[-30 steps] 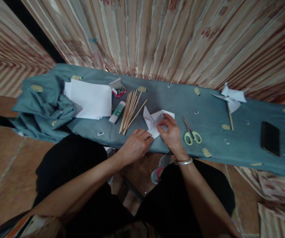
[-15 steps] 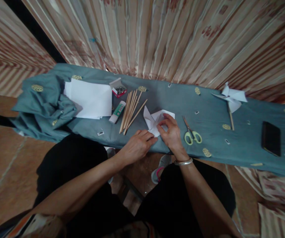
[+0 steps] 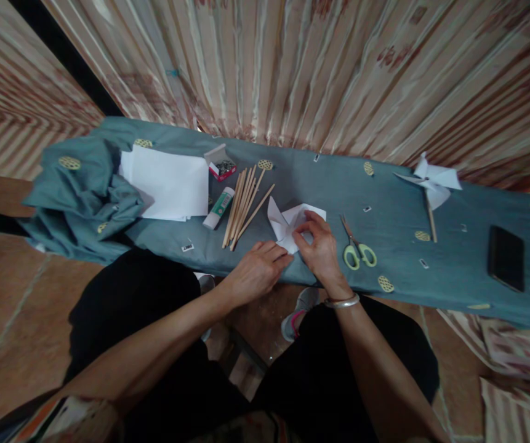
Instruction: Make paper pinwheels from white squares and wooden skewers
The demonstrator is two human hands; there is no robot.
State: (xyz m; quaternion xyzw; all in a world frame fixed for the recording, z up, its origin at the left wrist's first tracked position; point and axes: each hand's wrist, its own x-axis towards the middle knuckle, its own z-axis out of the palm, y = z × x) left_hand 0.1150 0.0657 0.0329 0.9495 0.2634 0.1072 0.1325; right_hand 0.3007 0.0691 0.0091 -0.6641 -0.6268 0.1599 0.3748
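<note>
One piece of white paper, partly folded into pinwheel form (image 3: 291, 224), lying on the blue-green patterned cloth (image 3: 391, 212) near its front edge, one flap standing up at the left. Left hand (image 3: 256, 269): fingers bent and held together, tips at the paper's lower edge; whether they grip it or only press it cannot be told. Right hand (image 3: 319, 251), silver bangle (image 3: 342, 302) at the wrist: thumb and forefinger brought together in a pinch on the paper. To the left of the paper, one loose bundle of slender wooden sticks (image 3: 242, 208), fanned; beside it, one glue stick (image 3: 219, 209), white with a green label, lying aslant; behind that, one small red-and-white box (image 3: 222, 171), lid raised, small metal pieces inside; farther left, a stack of white paper sheets (image 3: 168, 184). Just right of the right hand, one pair of scissors (image 3: 354, 242), pale green handles, blades pointing away from the person. Farther right, one white paper pinwheel on a stick (image 3: 439, 178), lying down, and one black smartphone (image 3: 506, 258). Behind, a striped curtain (image 3: 246, 67).
</note>
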